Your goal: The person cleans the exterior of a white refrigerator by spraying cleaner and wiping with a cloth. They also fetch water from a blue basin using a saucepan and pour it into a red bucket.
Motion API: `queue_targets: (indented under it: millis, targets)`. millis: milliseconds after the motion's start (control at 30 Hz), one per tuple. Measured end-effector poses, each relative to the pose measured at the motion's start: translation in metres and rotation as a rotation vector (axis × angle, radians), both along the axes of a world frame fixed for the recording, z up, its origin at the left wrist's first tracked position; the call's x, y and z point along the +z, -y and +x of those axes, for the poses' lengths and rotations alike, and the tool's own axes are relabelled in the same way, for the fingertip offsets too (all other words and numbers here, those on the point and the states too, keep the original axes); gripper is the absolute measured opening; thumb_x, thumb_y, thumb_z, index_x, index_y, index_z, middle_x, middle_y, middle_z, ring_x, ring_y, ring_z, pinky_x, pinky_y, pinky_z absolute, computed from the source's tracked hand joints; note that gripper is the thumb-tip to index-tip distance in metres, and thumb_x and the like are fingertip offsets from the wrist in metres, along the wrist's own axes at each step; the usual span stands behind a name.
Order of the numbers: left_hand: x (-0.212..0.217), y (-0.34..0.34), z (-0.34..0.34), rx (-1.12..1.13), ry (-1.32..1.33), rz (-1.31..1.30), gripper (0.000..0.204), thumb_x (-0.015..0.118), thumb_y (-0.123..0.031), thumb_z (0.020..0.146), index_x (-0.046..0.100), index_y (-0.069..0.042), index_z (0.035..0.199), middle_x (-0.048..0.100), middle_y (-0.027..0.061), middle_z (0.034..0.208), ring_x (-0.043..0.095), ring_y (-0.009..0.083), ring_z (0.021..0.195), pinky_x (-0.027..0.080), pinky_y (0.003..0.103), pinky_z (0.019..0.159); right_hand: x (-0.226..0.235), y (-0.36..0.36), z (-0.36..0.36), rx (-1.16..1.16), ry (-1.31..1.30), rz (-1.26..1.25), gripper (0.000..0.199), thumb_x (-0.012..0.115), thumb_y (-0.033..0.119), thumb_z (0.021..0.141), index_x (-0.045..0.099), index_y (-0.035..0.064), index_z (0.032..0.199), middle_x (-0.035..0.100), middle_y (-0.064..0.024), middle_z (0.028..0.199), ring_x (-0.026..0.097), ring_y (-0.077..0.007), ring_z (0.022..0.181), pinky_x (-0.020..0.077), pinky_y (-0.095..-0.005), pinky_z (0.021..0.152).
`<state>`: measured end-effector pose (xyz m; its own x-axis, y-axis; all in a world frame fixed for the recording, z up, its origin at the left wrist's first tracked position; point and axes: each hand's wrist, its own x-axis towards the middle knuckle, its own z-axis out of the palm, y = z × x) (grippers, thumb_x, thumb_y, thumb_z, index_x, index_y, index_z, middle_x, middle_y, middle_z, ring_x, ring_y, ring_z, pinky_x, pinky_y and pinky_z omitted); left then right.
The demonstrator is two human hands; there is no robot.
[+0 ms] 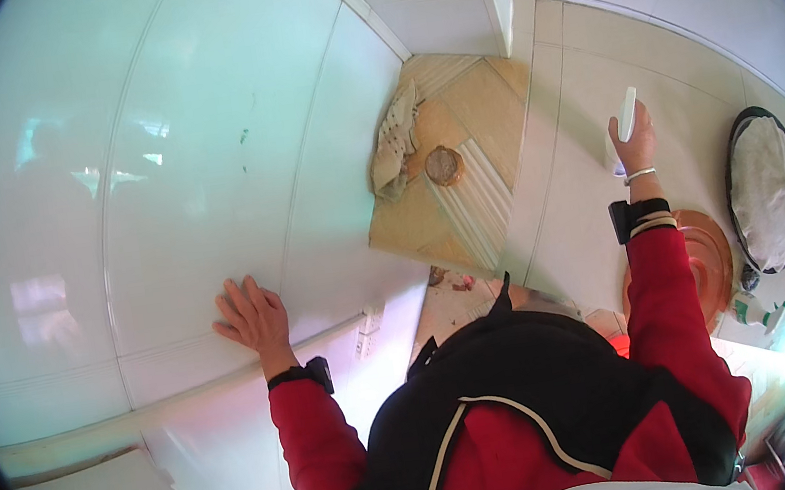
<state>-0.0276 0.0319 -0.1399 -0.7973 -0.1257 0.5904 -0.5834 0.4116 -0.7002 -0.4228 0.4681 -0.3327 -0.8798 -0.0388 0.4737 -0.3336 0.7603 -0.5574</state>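
Observation:
My left hand [256, 319] lies with fingers spread against a glossy white panel [201, 221] on the left. That hand holds nothing. My right hand [635, 146], stretched forward over the pale countertop [554, 194], is closed round what looks like a white spray bottle [628, 113]. Its long white head shows above the fingers; most of the body is hidden by the hand. Under my right forearm is a round copper-coloured lid or tray [707, 258], partly covered by the sleeve.
Right of my right arm lies a dark round pan [732, 190] with a pale cloth [767, 191] over it. Nearby stands a green-and-white spray bottle [750, 309]. On a tan board-like surface ahead are a crumpled cloth [394, 146] and a small round jar or lid [444, 166].

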Motion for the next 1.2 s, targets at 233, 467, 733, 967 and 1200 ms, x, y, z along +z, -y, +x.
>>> queue_targets:
  millis: [233,467,733,967,1200]
  targets:
    - [-0.023,-0.045,-0.087,-0.451,0.11,0.488,0.044,0.051,-0.009,0.073,0.052,-0.015,0.116,0.042,0.0116,0.128,0.036,0.0321,0.12,0.024,0.052,0.098,0.069,0.023,0.062,0.343,0.132,-0.334,0.038,0.057,0.006,0.07,0.049,0.005,0.107,0.058,-0.0111,0.091,0.059,-0.0245,0.071,0.0485,-0.0306,0.066]
    - [-0.041,-0.081,-0.141,-0.336,0.164,0.921,0.044,0.058,-0.015,0.071,0.05,-0.009,0.113,0.043,0.0131,0.125,0.04,0.0305,0.115,0.029,0.049,0.096,0.121,0.097,0.123,0.796,0.545,-0.653,0.031,0.058,0.004,0.072,0.05,0.0012,0.102,0.058,-0.0053,0.089,0.055,-0.0109,0.073,0.046,-0.0251,0.067]
    - [0.029,-0.029,0.004,-0.078,-0.206,0.332,0.039,0.056,-0.02,0.075,0.053,-0.01,0.112,0.044,0.013,0.125,0.037,0.034,0.118,0.021,0.054,0.096,0.163,0.2,0.141,1.202,0.979,-1.015,0.029,0.057,0.025,0.081,0.054,0.0043,0.101,0.058,-0.0044,0.093,0.054,-0.0139,0.093,0.0416,-0.0265,0.079]
    - [0.052,0.003,0.045,0.096,-0.173,0.054,0.05,0.057,-0.035,0.078,0.044,-0.014,0.122,0.034,0.011,0.132,0.033,0.0345,0.116,0.022,0.055,0.091,0.196,0.295,0.149,1.228,0.977,-1.24,0.028,0.062,0.023,0.077,0.056,0.0024,0.095,0.06,-0.005,0.086,0.052,-0.0122,0.077,0.0424,-0.0253,0.07]
    - [0.034,0.017,0.043,0.184,-0.181,-0.014,0.055,0.052,-0.046,0.077,0.038,-0.02,0.125,0.029,0.0114,0.133,0.028,0.037,0.117,0.012,0.061,0.091,0.202,0.336,0.139,1.289,0.936,-1.239,0.023,0.056,0.022,0.082,0.054,0.0047,0.097,0.06,-0.005,0.087,0.058,-0.0181,0.09,0.0437,-0.0299,0.077]
